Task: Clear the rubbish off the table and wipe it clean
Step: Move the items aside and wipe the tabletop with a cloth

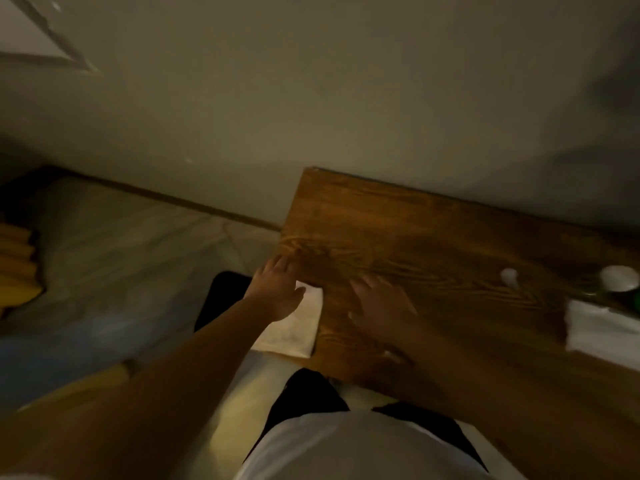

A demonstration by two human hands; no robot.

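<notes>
A dim, blurred view down onto a wooden bench (433, 237) against a wall. The left hand (277, 289) reaches over the bench's left edge, fingers (277, 265) spread and relaxed, above a white cloth (294, 327) hanging just off that edge; contact is unclear. The right hand (381, 306) lies flat on the bench, holding nothing. White crumpled paper (602, 330) sits near the right edge.

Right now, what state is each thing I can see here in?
Left hand: open, at the table's left edge, over the white cloth.
Right hand: open, flat on the table.
White cloth: at the table's left edge.
Wooden table: mostly bare.
White cup: upright on the table, far right.
</notes>
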